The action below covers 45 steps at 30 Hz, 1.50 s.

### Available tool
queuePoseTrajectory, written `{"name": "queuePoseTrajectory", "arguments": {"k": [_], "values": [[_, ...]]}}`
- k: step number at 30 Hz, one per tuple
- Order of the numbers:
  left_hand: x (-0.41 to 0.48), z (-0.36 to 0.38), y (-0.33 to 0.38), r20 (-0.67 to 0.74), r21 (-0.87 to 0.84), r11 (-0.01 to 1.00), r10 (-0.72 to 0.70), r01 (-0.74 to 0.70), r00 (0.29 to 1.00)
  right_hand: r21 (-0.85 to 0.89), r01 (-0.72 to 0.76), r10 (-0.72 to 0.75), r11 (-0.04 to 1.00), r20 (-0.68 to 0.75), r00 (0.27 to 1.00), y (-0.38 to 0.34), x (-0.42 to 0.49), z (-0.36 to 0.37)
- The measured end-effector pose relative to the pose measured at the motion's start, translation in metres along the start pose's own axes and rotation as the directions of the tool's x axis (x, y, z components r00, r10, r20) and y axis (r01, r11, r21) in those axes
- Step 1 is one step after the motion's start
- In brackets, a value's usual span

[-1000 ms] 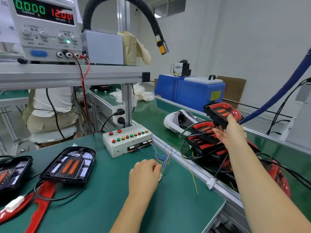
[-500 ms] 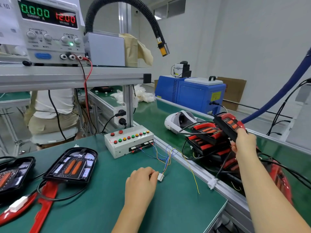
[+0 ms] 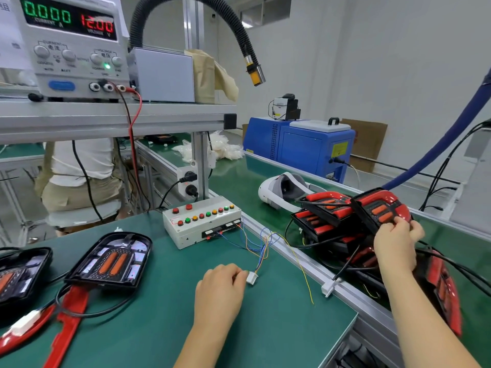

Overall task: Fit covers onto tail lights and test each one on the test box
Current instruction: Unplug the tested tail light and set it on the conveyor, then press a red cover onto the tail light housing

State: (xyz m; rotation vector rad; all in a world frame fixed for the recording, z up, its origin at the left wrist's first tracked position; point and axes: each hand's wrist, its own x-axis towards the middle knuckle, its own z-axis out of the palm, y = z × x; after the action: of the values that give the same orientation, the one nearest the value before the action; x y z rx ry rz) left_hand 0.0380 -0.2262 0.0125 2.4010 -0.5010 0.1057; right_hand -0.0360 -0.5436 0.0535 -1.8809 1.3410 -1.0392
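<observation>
- Head view: the right hand [image 3: 396, 245] curls its fingers round a tail light [image 3: 380, 211], tipped up over the pile [image 3: 324, 221] on the belt [image 3: 239, 181], likely to bring it over for testing.
- The left hand [image 3: 220, 290] pinches the white plug [image 3: 252, 277] of the test box [image 3: 202, 224], so it is ready to join.
- A metal rail [image 3: 356, 301] runs between belt and table [image 3: 279, 328]; the light must go over it.
- Bare green table near the plug gives room to set it down.

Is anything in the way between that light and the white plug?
Nothing solid blocks it. Between the tail light the right hand grips and the white plug in the left hand lie only thin loose wires and a low rail.
</observation>
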Motion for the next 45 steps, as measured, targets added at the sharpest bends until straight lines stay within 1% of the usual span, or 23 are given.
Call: {"name": "queuePoseTrajectory", "arguments": {"k": [3,5,7,14,17,19,21,23,28,31,32,33,35,37,39,40,41,42,43,44,45], "values": [[0.001,0.0,0.0,-0.002,0.0,1.0,0.0,0.0,1.0,-0.071,0.024,-0.024,0.997,0.009,1.0,0.005,0.002,-0.001],[0.001,0.0,0.001,0.0,-0.005,1.0,-0.002,0.002,1.0,-0.147,0.053,-0.057,0.988,-0.021,0.998,0.01,0.0,0.001],[0.0,-0.001,0.0,-0.005,-0.005,1.0,0.0,0.0,1.0,-0.179,0.058,-0.068,0.982,-0.051,0.996,0.013,0.0,0.003],[-0.002,-0.001,-0.003,0.002,-0.012,1.0,-0.011,0.011,1.0,-0.121,0.054,-0.056,0.991,-0.013,0.998,0.016,-0.002,0.006],[-0.002,-0.001,-0.003,0.004,-0.015,1.0,-0.015,0.015,1.0,-0.013,0.087,-0.088,0.996,-0.05,0.995,0.018,-0.006,0.006],[-0.002,-0.001,-0.004,0.002,-0.015,1.0,-0.017,0.017,1.0,0.049,0.139,-0.135,0.989,-0.069,0.988,0.016,-0.01,0.007],[-0.001,-0.001,-0.005,0.002,-0.013,1.0,-0.02,0.02,1.0,0.042,0.192,-0.189,0.981,-0.059,0.98,0.015,-0.013,0.008],[-0.001,-0.001,-0.005,0.001,-0.006,1.0,-0.02,0.02,1.0,-0.004,0.215,-0.215,0.977,-0.029,0.976,0.016,-0.014,0.009],[-0.001,-0.006,-0.009,-0.02,-0.01,1.0,-0.028,0.027,0.999,-0.045,0.191,-0.192,0.981,-0.007,0.981,0.02,-0.013,0.009],[-0.004,-0.012,-0.013,-0.02,0.0,0.999,-0.039,0.039,0.999,0.007,0.189,-0.189,0.982,-0.046,0.981,0.015,-0.015,0.008],[-0.006,-0.015,-0.014,-0.016,0.006,0.999,-0.045,0.045,0.999,0.04,0.207,-0.204,0.978,-0.07,0.977,0.011,-0.019,0.008],[-0.007,-0.018,-0.016,-0.011,0.009,0.999,-0.051,0.051,0.999,0.077,0.254,-0.246,0.964,-0.104,0.964,0.006,-0.025,0.008],[-0.012,-0.026,-0.02,-0.004,0.008,0.998,-0.066,0.067,0.998,0.165,0.416,-0.388,0.894,-0.177,0.904,-0.012,-0.046,0.011],[-0.017,-0.036,-0.027,-0.015,0.0,0.996,-0.093,0.094,0.996,0.262,0.574,-0.544,0.776,-0.183,0.819,-0.037,-0.081,0.019],[-0.023,-0.049,-0.037,-0.049,-0.001,0.992,-0.125,0.125,0.991,0.345,0.695,-0.711,0.631,-0.1,0.696,-0.063,-0.128,0.034],[-0.026,-0.056,-0.042,-0.079,-0.001,0.99,-0.14,0.14,0.987,0.393,0.725,-0.779,0.566,-0.034,0.626,-0.073,-0.154,0.044],[-0.028,-0.063,-0.048,-0.118,-0.008,0.987,-0.158,0.158,0.98,0.45,0.725,-0.826,0.522,0.053,0.562,-0.082,-0.181,0.054],[-0.03,-0.07,-0.054,-0.16,-0.025,0.984,-0.179,0.177,0.971,0.497,0.699,-0.848,0.514,0.168,0.503,-0.091,-0.207,0.064],[-0.033,-0.076,-0.059,-0.203,-0.054,0.979,-0.203,0.196,0.958,0.513,0.659,-0.835,0.55,0.314,0.453,-0.099,-0.23,0.074],[-0.036,-0.083,-0.064,-0.245,-0.092,0.972,-0.231,0.214,0.942,0.492,0.613,-0.781,0.618,0.476,0.404,-0.106,-0.25,0.086],[-0.039,-0.091,-0.068,-0.286,-0.131,0.964,-0.259,0.231,0.923,0.452,0.558,-0.694,0.696,0.624,0.359,-0.113,-0.267,0.099]]}}
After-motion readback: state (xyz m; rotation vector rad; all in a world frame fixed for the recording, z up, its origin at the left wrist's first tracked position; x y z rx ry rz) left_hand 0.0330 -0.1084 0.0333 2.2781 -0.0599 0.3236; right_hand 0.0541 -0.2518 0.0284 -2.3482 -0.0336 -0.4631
